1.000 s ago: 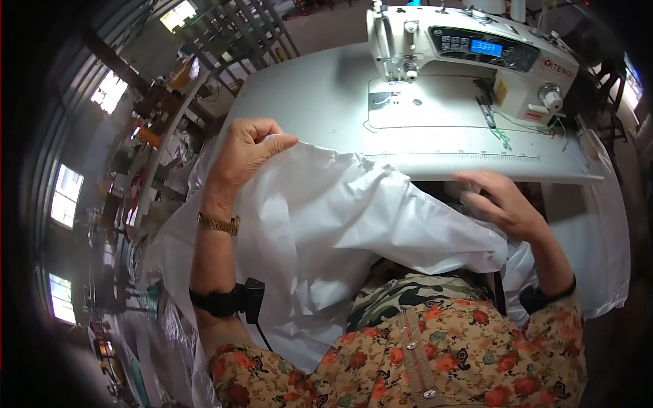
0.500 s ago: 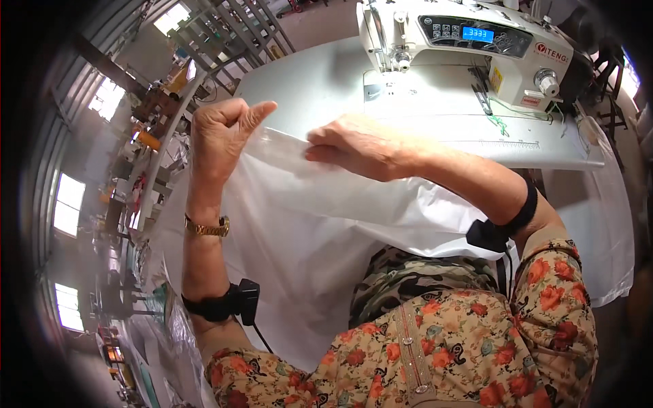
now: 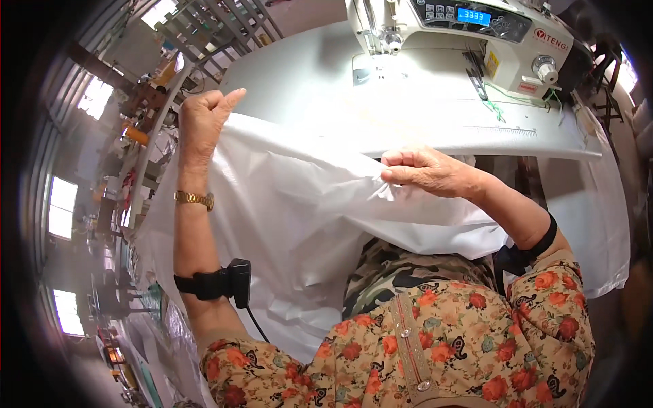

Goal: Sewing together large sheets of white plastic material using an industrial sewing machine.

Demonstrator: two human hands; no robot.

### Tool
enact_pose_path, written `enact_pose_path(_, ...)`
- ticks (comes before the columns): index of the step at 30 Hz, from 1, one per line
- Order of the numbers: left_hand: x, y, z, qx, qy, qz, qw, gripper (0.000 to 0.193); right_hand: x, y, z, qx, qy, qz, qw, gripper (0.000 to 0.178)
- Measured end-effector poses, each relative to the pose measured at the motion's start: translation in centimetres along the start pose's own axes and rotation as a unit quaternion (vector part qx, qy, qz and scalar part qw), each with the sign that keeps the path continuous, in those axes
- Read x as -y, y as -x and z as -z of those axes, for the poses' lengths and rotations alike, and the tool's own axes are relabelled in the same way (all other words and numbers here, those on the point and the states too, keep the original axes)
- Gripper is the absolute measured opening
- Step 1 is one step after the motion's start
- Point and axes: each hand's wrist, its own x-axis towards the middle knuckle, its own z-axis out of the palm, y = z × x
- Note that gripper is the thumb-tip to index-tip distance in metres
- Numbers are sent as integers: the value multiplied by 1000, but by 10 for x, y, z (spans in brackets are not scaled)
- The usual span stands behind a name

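Observation:
A large sheet of thin white fabric (image 3: 286,183) drapes across my lap and up to the near edge of the sewing table. At its upper left corner my left hand (image 3: 205,122) is closed on the fabric, thumb pointing up and to the right. My right hand (image 3: 428,171) pinches the same sheet farther right, near the table's front edge, and the cloth gathers in small folds at the fingertips. Between the two hands the upper edge runs slanting down to the right. A white sewing machine (image 3: 469,27) with a lit blue display stands beyond my right hand.
Dark tweezers or snips (image 3: 476,76) and green thread (image 3: 495,109) lie on the sewing table (image 3: 286,75) beside the machine. A printed ruler scale (image 3: 503,130) runs along its front. More translucent white material (image 3: 598,224) hangs off the right side. Cluttered shelving (image 3: 146,156) stands to the left.
My right hand has moved right and toward me, away from my left hand, drawing the fabric's edge out between them. My left hand has shifted slightly up and left in view.

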Motion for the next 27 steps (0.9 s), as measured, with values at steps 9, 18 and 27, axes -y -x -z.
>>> enact_pose_path(9,37,4,9,0,-17,37,999,59,-8,3,9,-20,-86,-59,994,39)
enact_pose_path(18,29,-9,13,-24,-17,9,1000,59,36,-44,-13,-32,236,14,971,39)
enact_pose_path(27,29,-8,5,-7,-67,21,998,57,5,-10,-10,20,129,30,991,32)
